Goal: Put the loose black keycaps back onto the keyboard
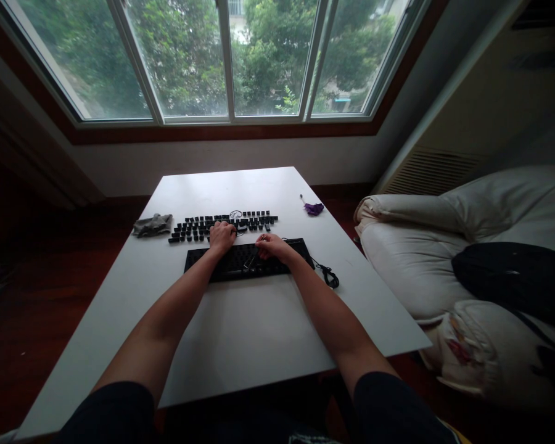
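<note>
Lying near the middle of a white table (240,333), the black keyboard (238,258) has its long side roughly along the near edge, facing me. My right hand (272,245) is over it, the fingertips pinched together on a thin tool (250,263) that points down at the keys; the tool is too small to make out clearly. My left hand (222,235) reaches past the keyboard toward the table's far edge, its fingers curled down among loose black keycaps (203,227) set out in rows; I cannot tell whether they grip one. A black cable (332,279) lies coiled just beside the keyboard, toward the right edge. Near the left edge is a crumpled grey cloth (152,226); by the right edge, toward the far corner, sits a small purple bundle (313,209) with a thin stick. Beyond the right edge stands a pale sofa (398,246) with a black bag (513,277). Past the far edge, trees show through a wide window (189,68).
</note>
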`<state>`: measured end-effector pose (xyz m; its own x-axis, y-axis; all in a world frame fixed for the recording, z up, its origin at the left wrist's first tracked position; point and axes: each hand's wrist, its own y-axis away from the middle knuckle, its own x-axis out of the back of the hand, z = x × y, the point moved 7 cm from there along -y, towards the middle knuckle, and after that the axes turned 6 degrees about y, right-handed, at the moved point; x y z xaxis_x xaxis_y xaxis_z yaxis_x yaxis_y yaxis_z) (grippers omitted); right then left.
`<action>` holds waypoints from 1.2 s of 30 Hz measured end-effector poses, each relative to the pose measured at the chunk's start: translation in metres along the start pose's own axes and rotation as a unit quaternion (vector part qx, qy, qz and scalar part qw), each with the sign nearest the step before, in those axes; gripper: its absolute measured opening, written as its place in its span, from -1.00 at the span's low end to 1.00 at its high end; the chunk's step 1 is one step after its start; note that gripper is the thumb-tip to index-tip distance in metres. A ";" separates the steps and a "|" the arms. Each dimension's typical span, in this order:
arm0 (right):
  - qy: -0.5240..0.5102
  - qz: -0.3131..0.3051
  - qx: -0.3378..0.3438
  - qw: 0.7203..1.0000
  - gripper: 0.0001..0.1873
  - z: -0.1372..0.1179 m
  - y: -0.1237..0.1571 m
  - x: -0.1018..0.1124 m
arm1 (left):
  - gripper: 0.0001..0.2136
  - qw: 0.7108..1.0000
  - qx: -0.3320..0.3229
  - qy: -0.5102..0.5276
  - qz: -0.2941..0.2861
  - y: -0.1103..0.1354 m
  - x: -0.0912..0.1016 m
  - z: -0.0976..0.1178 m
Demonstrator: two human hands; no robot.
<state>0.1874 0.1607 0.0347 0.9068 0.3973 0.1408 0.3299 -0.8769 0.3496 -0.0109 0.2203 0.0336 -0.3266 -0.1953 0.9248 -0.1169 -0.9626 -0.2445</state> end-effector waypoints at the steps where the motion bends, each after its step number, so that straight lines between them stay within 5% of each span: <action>1: 0.000 0.000 0.000 1.000 -0.83 0.001 -0.001 0.000 | -0.78 1.000 -0.001 0.000 0.000 0.000 0.000 0.001; 24: -0.004 -0.012 0.018 1.000 -0.87 0.017 -0.020 0.002 | -0.76 0.999 0.019 0.035 0.033 0.011 0.018 -0.003; 29: 0.010 0.003 0.065 0.998 -0.86 0.004 -0.018 0.009 | -0.77 0.996 -0.042 0.068 0.029 0.036 0.024 0.013; 36: 0.114 -0.005 0.194 0.974 -0.82 -0.029 0.000 0.018 | -0.77 0.972 -0.181 0.125 -0.083 0.084 0.033 0.049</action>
<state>0.1957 0.1757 0.0643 0.8358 0.4174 0.3567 0.4529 -0.8914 -0.0182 0.0144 0.1235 0.0580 -0.4877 0.0518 0.8715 -0.4955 -0.8383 -0.2275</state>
